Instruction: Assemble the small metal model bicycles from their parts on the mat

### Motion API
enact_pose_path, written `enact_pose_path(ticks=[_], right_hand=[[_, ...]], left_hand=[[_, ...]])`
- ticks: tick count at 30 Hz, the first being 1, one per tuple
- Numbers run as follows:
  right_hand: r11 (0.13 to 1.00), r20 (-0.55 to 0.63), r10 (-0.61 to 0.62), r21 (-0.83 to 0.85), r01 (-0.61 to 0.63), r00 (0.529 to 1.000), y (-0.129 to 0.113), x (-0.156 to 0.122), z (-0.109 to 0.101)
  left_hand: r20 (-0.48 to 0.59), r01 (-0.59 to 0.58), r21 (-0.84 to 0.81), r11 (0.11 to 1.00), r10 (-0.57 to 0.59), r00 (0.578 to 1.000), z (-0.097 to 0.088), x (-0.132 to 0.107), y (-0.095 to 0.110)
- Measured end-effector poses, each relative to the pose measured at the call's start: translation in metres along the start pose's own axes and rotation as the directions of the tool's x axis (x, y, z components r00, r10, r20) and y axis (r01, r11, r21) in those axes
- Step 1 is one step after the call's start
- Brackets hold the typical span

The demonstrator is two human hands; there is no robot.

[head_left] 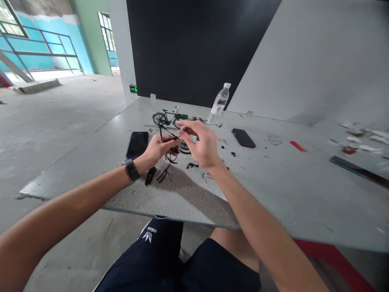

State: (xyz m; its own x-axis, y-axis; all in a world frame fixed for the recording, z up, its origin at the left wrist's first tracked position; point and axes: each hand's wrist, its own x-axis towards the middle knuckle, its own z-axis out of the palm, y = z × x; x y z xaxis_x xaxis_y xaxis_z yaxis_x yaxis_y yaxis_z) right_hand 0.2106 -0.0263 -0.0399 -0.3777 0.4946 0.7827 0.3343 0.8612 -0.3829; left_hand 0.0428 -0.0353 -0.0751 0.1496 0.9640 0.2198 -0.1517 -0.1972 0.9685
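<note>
Above the table [288, 202], nearer than the green bike [165, 118], the left hand [159, 148] pinches the black frame [169, 132], while the right hand [203, 142] curls thumb and fingers close beside it, gripping what I cannot tell.

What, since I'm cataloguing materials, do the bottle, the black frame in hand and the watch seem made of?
Bottle: likely clear, glossy plastic, judging by its transparent wall.
Black frame: dark, slim tubes suggest painted metal, though plastic is possible.
Watch: dark band with slight sheen; metal or plastic, too small to tell.
</note>
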Motion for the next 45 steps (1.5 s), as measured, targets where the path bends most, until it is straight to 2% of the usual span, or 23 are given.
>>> enact_pose_path(ticks=[3, 9, 14, 19, 24, 30, 36, 42, 45], right_hand=[[0.999, -0.029, 0.021, -0.030, -0.021, 0.999, 0.000, 0.000, -0.001], [0.998, 0.041, 0.054, 0.034, -0.055, 0.998, 0.002, 0.001, -0.001], [0.999, -0.017, 0.037, 0.018, -0.037, 0.999, 0.004, 0.002, -0.002], [0.993, 0.028, 0.097, 0.072, -0.098, 0.995, 0.005, 0.002, -0.002], [0.994, -0.065, 0.108, 0.033, -0.106, 0.992, 0.004, 0.002, -0.002], [0.982, 0.025, 0.131, 0.136, -0.133, 0.991, 0.005, 0.001, -0.003], [0.990, -0.002, 0.124, 0.061, -0.123, 0.992, 0.003, 0.001, -0.001], [0.990, 0.018, 0.104, 0.090, -0.105, 0.994, 0.006, 0.000, 0.002], [0.988, 0.007, 0.136, 0.066, -0.137, 0.991, 0.010, -0.001, 0.002]], left_hand=[[0.010, 0.015, 0.003, 1.000, -0.015, 1.000, 0.000, 0.000, 0.000], [-0.002, 0.048, 0.009, 0.999, -0.048, 0.999, 0.000, 0.000, -0.001], [0.017, 0.043, -0.021, 0.999, -0.043, 0.999, -0.001, 0.000, -0.002], [-0.033, 0.077, -0.012, 0.997, -0.078, 0.996, -0.002, 0.002, -0.003], [-0.015, 0.073, -0.007, 0.997, -0.074, 0.997, 0.000, 0.002, -0.001], [-0.023, 0.084, 0.001, 0.996, -0.084, 0.996, 0.000, 0.001, -0.003], [-0.004, 0.082, -0.025, 0.996, -0.082, 0.997, 0.000, 0.001, -0.003], [-0.039, 0.087, -0.066, 0.994, -0.089, 0.995, 0.001, 0.002, 0.000], [-0.033, 0.104, -0.047, 0.993, -0.106, 0.994, 0.002, 0.002, 0.001]])
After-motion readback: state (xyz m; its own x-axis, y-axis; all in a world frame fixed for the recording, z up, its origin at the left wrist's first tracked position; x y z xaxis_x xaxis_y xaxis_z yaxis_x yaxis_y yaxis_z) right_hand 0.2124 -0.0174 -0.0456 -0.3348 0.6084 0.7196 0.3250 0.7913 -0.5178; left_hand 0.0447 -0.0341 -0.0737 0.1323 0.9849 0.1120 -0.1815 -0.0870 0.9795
